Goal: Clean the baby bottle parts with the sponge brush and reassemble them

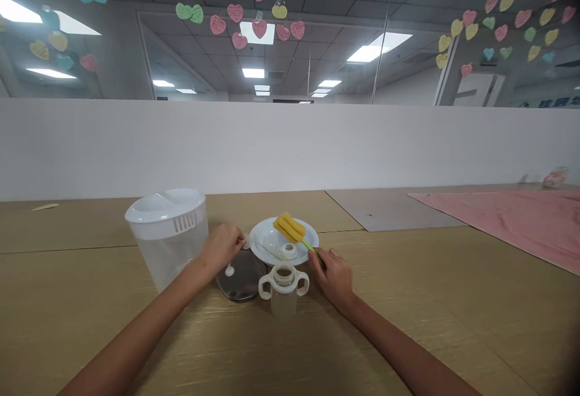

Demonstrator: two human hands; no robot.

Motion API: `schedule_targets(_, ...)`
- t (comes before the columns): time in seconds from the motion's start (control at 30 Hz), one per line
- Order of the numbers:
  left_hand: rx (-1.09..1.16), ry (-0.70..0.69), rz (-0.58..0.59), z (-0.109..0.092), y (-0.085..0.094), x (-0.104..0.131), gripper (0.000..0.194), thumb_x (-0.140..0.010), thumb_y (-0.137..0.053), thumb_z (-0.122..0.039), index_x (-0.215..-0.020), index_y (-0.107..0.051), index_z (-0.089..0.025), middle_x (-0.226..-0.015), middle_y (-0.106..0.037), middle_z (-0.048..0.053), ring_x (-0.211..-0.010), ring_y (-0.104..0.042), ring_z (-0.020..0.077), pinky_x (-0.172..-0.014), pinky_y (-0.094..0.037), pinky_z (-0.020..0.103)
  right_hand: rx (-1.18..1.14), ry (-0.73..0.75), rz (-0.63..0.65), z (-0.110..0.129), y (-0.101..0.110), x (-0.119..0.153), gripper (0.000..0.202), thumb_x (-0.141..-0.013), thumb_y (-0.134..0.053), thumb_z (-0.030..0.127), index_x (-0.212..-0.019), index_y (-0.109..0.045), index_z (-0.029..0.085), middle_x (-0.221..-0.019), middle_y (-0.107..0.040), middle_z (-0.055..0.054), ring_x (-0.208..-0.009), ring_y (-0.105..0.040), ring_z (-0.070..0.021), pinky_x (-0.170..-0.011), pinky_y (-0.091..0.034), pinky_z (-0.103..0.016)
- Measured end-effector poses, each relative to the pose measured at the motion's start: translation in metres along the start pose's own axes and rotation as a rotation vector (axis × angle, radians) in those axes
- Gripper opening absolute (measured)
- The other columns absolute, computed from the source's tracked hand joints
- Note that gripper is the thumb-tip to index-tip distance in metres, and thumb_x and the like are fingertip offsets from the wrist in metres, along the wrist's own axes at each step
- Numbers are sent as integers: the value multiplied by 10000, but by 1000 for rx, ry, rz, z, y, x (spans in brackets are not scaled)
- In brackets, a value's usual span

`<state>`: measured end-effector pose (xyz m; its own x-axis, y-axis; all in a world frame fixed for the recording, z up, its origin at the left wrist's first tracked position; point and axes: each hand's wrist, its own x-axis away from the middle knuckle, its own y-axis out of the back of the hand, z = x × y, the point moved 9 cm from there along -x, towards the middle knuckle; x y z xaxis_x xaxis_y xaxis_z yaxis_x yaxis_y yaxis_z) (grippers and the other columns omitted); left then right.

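Closed right fingers [327,259] around sponge brush [289,228]

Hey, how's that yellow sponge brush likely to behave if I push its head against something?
The brush will probably squash and spring back at its head, which looks like soft foam. Its slim green handle, straight where it shows beyond the right hand, is likely fairly stiff. With a head much broader than that handle, it might twist a little in the fingers.
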<state>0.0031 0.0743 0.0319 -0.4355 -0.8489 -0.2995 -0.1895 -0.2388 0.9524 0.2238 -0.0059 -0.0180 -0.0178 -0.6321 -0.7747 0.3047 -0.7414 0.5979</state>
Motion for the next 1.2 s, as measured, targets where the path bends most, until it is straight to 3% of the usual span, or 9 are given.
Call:
schedule_targets(0.2,-139,81,119,13,-38,-1,152,-720,-516,-159,-725,-664,-125,-722,-648,127,-697,-625,243,-565,-431,272,-14,5,-2,1,2,0,366,-907,-353,339,-774,-648,169,-555,-558,-26,-589,-491,-156,-535,-270,-243)
schedule_targets(0.37,-165,112,104,5,-33,-1,251,-812,-416,-155,-803,-657,-86,-785,-653,173,-741,-631,276,-645,-473,354,-50,1,-12,-1,2,1,341,-897,-332,291,-849,-637,145,-590,-551,-31,-607,-495,-159,-553,-284,-243)
schedule_targets(0.43,-125,24,22,-10,-23,-2,304,-864,-365,-204,-969,-628,-97,-910,-652,170,-851,-619,272,-741,-471,375,-40,-13,-8,-3,1,1,341,-900,-329,293,-863,-634,144,-601,-552,-33,-610,-499,-160,-552,-284,-244)
schedule_targets(0.53,43,-228,-86,-39,-18,0,402,-908,-322,-336,-1216,-487,-137,-1207,-552,140,-1116,-503,235,-952,-382,373,-22,-22,8,-4,-2,1,346,-906,-321,298,-869,-632,149,-614,-559,-35,-613,-504,-160,-551,-282,-243)
schedule_targets(0.67,201,-300,-7,-45,-42,-3,424,-909,-288,-427,-1179,-498,-176,-1378,-387,115,-1294,-296,245,-1049,-252,447,4,-17,14,-4,-5,0,349,-909,-323,307,-852,-633,157,-603,-551,-34,-613,-505,-162,-554,-280,-242)
schedule_targets(0.77,273,-255,14,-38,-53,-7,398,-905,-286,-438,-1028,-546,-162,-1371,-392,126,-1315,-241,264,-1051,-216,478,9,-3,21,-4,-6,1,346,-906,-329,314,-846,-632,158,-595,-545,-31,-607,-507,-160,-550,-278,-240)
schedule_targets(0.9,362,-222,71,-35,-60,-10,361,-894,-319,-444,-906,-566,-182,-1315,-462,104,-1286,-297,262,-1037,-222,482,10,2,18,-4,-6,1,344,-903,-332,317,-842,-631,157,-590,-539,-29,-592,-500,-153,-543,-277,-237)
schedule_targets(1.07,454,-253,-90,-36,-44,-9,242,-848,-443,-385,-887,-568,-182,-1058,-602,79,-1077,-493,224,-972,-325,423,18,-6,19,-4,-7,1,353,-902,-329,323,-848,-636,156,-594,-543,-32,-587,-503,-153,-540,-279,-236)
schedule_targets(1.2,534,-293,-183,-39,-33,-7,234,-829,-484,-325,-990,-567,-178,-1039,-598,80,-1029,-517,211,-929,-379,381,23,-8,23,-3,-6,1,354,-900,-333,328,-855,-641,160,-594,-542,-31,-586,-506,-153,-532,-274,-235)
